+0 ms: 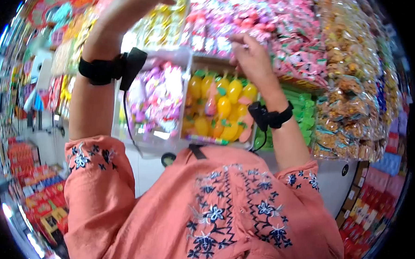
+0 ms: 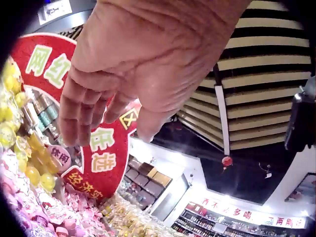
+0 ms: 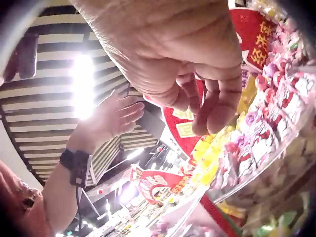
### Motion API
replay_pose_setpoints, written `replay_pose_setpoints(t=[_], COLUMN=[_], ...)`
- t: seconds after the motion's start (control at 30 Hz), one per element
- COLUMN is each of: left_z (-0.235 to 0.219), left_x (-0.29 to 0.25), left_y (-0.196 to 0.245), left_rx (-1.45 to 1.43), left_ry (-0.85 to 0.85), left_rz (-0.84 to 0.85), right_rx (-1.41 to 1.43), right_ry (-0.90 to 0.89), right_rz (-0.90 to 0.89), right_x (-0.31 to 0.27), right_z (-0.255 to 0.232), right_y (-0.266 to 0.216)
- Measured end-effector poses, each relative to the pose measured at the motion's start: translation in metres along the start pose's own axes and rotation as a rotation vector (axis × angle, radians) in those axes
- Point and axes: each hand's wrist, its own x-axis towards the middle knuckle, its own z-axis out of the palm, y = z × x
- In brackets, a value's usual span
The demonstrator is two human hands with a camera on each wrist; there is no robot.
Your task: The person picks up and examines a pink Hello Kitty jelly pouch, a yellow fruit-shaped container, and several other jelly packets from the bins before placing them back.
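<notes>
My left hand (image 1: 141, 0) is raised at the top of the head view, over yellow wrapped packets (image 1: 168, 23). In the left wrist view its fingers hang loosely bent with nothing in them, in front of a red sign (image 2: 106, 158). My right hand (image 1: 254, 60) hovers by the front edge of a heap of pink and purple wrapped packets (image 1: 212, 25). The right wrist view has its fingers loosely curled beside the packets, and no held thing shows. Below that hand, a clear bin (image 1: 185, 124) holds yellow mango-shaped pieces (image 1: 223, 107) with green leaves.
Purple and white packets (image 1: 155, 97) fill the bin on the left. Green pieces (image 1: 305, 113) lie right of the mango shapes, then clear bags of brownish packets (image 1: 350, 103). Red boxes (image 1: 23, 156) are stacked low at left. A cable (image 1: 130, 121) hangs from my left wrist.
</notes>
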Motion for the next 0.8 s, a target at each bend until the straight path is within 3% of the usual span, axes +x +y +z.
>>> replay_pose_setpoints(t=[0.03,0.07,0.1,0.13,0.23,0.37,0.43,0.57,0.7,0.8], left_z=[-0.005,-0.012,-0.01,-0.022,-0.037,-0.007,0.018,0.063,0.076,0.077], left_x=[-0.029,-0.046,-0.075,-0.09,-0.15,-0.219,-0.25,-0.282,-0.286,-0.282], left_y=[0.02,0.001,0.018,0.002,-0.042,-0.074,-0.112,-0.146,-0.157,-0.151], left_rx=[0.028,-0.044,-0.014,0.008,-0.03,-0.299,-0.298,-0.435,-0.468,-0.51], left_ry=[0.033,0.109,0.2,0.198,0.245,0.369,0.384,0.434,0.39,0.373], left_rz=[-0.018,0.023,0.002,-0.011,-0.076,-0.345,-0.454,-0.565,-0.555,-0.573], right_rx=[0.009,-0.007,-0.027,-0.019,-0.062,-0.225,-0.34,-0.554,-0.831,-0.862], right_ry=[-0.027,-0.078,-0.12,-0.177,-0.242,-0.221,-0.232,-0.326,-0.46,-0.473], right_rz=[-0.027,-0.046,-0.078,-0.023,-0.189,-0.366,-0.472,-0.652,-0.636,-0.633], right_x=[-0.008,-0.014,-0.016,-0.023,-0.029,-0.044,-0.047,-0.057,-0.077,-0.085], right_z=[0.011,0.022,0.032,0.04,0.068,0.107,0.127,0.156,0.164,0.166], right_y=[-0.002,0.0,0.0,-0.007,0.003,-0.015,-0.008,0.013,0.006,-0.001])
